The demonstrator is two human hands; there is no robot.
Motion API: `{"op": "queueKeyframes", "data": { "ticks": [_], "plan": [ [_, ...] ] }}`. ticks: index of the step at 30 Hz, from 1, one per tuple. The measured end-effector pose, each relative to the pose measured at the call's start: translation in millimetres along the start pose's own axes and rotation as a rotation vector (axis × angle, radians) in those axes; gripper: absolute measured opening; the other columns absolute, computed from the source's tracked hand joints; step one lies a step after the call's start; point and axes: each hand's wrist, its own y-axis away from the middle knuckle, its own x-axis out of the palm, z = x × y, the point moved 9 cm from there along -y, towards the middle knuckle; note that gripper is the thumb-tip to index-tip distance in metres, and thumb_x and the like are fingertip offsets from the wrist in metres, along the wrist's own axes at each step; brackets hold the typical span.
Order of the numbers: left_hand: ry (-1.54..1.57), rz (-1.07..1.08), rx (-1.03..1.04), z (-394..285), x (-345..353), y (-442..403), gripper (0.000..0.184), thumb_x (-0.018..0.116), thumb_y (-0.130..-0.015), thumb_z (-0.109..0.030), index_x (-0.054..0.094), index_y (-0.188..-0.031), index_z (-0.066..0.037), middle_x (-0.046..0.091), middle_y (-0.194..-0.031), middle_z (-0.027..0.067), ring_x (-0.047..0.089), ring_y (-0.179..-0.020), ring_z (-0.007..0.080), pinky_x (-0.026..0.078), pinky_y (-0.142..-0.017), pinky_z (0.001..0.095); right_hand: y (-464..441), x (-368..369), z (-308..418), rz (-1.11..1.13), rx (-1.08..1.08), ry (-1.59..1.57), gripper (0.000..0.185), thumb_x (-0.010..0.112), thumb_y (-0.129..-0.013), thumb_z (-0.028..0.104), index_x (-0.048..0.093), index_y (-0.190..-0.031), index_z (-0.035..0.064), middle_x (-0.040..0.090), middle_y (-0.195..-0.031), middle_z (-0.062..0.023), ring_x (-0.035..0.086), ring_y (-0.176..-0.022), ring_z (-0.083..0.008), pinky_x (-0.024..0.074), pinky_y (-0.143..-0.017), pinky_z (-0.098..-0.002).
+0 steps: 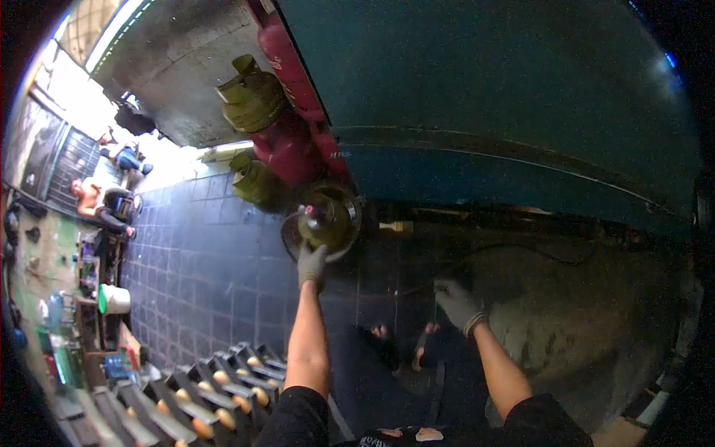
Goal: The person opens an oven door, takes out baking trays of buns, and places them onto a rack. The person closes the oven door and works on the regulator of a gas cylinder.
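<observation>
1. The left hand (311, 262), in a grey glove, reaches to the near side of a rounded olive-green metal cylinder (328, 229) and touches it. The fingers lie against its wall; how far they close cannot be told.
2. That cylinder sits inside a round, dark-rimmed tub (289, 242), directly beyond the left-hand grip. Something small and pinkish-red (310, 211) shows at the cylinder's top.
3. The right hand (456, 299), also grey-gloved, is to the right of that grip, well apart from the tub. Its fingers look loosely bent; whether they hold anything cannot be told. A thin dark hose or cable (514, 246) curves near it.
4. Beyond the grip and slightly left, another olive-green cylinder (257, 182) is near the tub; farther on, a collared green cylinder (253, 104) is beside pink-red cylinders (287, 149).
5. Left of the grip spreads a dark tiled floor (201, 253), with a seated person (93, 197) far across it.
</observation>
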Motion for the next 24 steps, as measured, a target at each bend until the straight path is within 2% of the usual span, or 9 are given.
{"op": "queueKeyframes", "data": {
  "ticks": [2,5,7,9,10,12,17,22,24],
  "plan": [
    [-0.143,-0.094,0.115,34,3,-72,0.076,0.084,-0.097,-0.035,0.058,-0.162,-0.003,0.068,-0.159,0.0162,0.066,-0.142,0.0311,0.049,-0.118,0.039,-68,36,-34,0.031,-0.039,0.027,0.054,0.057,-0.114,0.038,0.061,-0.156,0.0041,0.071,-0.145,-0.0224,0.068,-0.136,-0.0353,0.0518,-0.118,-0.0448],
    [-0.301,-0.123,0.3,36,20,-143,0.041,0.079,-0.105,-0.027,0.08,-0.141,-0.008,0.08,-0.144,0.0049,0.075,-0.128,0.0252,0.056,-0.11,0.0382,-156,96,-94,0.146,-0.107,0.083,0.053,0.058,-0.111,0.032,0.065,-0.156,0.0058,0.063,-0.161,-0.0218,0.063,-0.146,-0.0359,0.0485,-0.123,-0.0454],
    [-0.09,-0.033,0.175,76,33,-180,0.041,0.075,-0.11,-0.021,0.074,-0.148,-0.004,0.082,-0.138,0.0074,0.077,-0.122,0.0162,0.062,-0.102,0.0338,-191,120,-110,0.153,-0.25,0.239,0.05,0.055,-0.111,0.029,0.066,-0.154,0.0054,0.061,-0.163,-0.0223,0.065,-0.143,-0.0388,0.0504,-0.122,-0.0489],
    [0.147,-0.097,0.121,98,42,-193,0.068,0.081,-0.103,-0.031,0.059,-0.164,-0.013,0.077,-0.142,0.0089,0.075,-0.106,0.0165,0.062,-0.091,0.036,-209,145,-109,0.326,-0.291,0.507,0.05,0.053,-0.11,0.028,0.066,-0.152,0.0045,0.067,-0.154,-0.0242,0.068,-0.136,-0.0414,0.0534,-0.117,-0.0526],
    [-0.041,-0.06,0.143,127,34,-235,0.072,0.081,-0.102,-0.023,0.054,-0.168,-0.015,0.072,-0.15,0.0107,0.073,-0.117,0.0188,0.062,-0.092,0.0394,-219,160,-112,0.385,-0.338,0.616,0.05,0.052,-0.109,0.028,0.067,-0.151,0.0041,0.07,-0.148,-0.0252,0.07,-0.133,-0.0425,0.0549,-0.115,-0.054],
    [0.13,0.009,0.2,119,55,-215,0.062,0.076,-0.106,-0.022,0.058,-0.165,-0.018,0.07,-0.153,0.0103,0.066,-0.131,0.025,0.059,-0.101,0.0442,-238,173,-124,0.297,-0.437,0.617,0.049,0.055,-0.106,0.027,0.068,-0.148,0.0037,0.075,-0.137,-0.0271,0.072,-0.129,-0.0439,0.0565,-0.111,-0.0554],
    [-0.194,-0.037,0.244,174,48,-286,0.063,0.076,-0.108,-0.025,0.056,-0.167,-0.021,0.063,-0.163,0.0135,0.066,-0.134,0.0309,0.059,-0.104,0.0488,-235,157,-121,0.259,-0.395,0.447,0.046,0.058,-0.102,0.026,0.071,-0.139,0.0022,0.077,-0.132,-0.0277,0.074,-0.125,-0.0454,0.0578,-0.108,-0.0573],
    [-0.512,-0.147,0.593,180,23,-312,0.062,0.08,-0.107,-0.034,0.061,-0.162,-0.015,0.059,-0.164,0.0226,0.067,-0.133,0.0396,0.056,-0.112,0.0462,-245,183,-153,0.363,-0.305,0.696,0.045,0.065,-0.096,0.027,0.073,-0.132,0.002,0.08,-0.124,-0.0231,0.078,-0.114,-0.0458,0.0616,-0.098,-0.0579],
    [-0.522,-0.186,0.482,183,16,-315,0.061,0.079,-0.108,-0.034,0.061,-0.162,-0.013,0.06,-0.162,0.0243,0.067,-0.131,0.0394,0.056,-0.112,0.0471,-240,185,-152,0.404,-0.287,0.719,0.042,0.067,-0.094,0.026,0.075,-0.128,0.0023,0.081,-0.12,-0.0223,0.079,-0.111,-0.0458,0.0625,-0.096,-0.057]
  ]
}}
